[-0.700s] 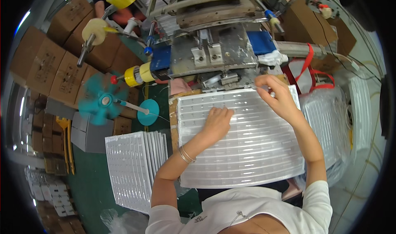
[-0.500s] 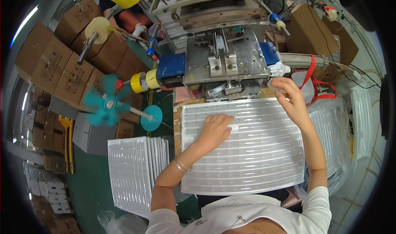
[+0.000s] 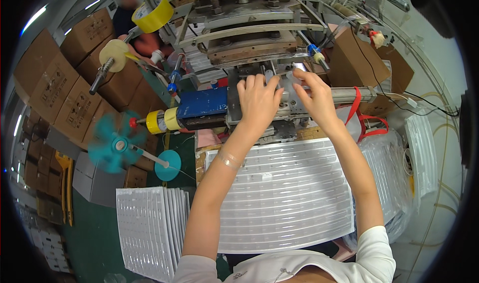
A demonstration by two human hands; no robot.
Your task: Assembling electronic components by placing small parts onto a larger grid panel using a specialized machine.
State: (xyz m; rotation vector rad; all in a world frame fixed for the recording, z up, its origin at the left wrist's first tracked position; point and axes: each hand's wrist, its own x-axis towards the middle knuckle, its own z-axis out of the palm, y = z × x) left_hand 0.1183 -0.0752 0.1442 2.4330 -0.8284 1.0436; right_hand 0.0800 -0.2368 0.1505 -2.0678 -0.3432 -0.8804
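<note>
Both of my hands reach over the metal work plate (image 3: 233,86) of a press machine. My left hand (image 3: 259,101) rests on it with its fingers bent and apart, close to a small clear tube-like piece (image 3: 269,76) in the plate's middle fixture. My right hand (image 3: 315,97) is just to the right, thumb and fingers curled toward a small translucent piece (image 3: 289,77) at their tips; its exact kind is too small to tell. In front of the machine lies a white ribbed plastic sheet (image 3: 284,198) with rows of clear strips, below my forearms.
The press's heavy upper block (image 3: 252,46) hangs just beyond my hands. A turning teal fan (image 3: 119,144) and a stack of white sheets (image 3: 144,228) stand at left, with cardboard boxes (image 3: 65,91) behind. Plastic-wrapped sheets (image 3: 381,168) and a red strap (image 3: 355,106) are at right. Another person stands far back.
My left hand has moved off the white sheet, forward onto the machine plate. My right hand has come inward and forward from the plate's right corner. The view has shifted.
</note>
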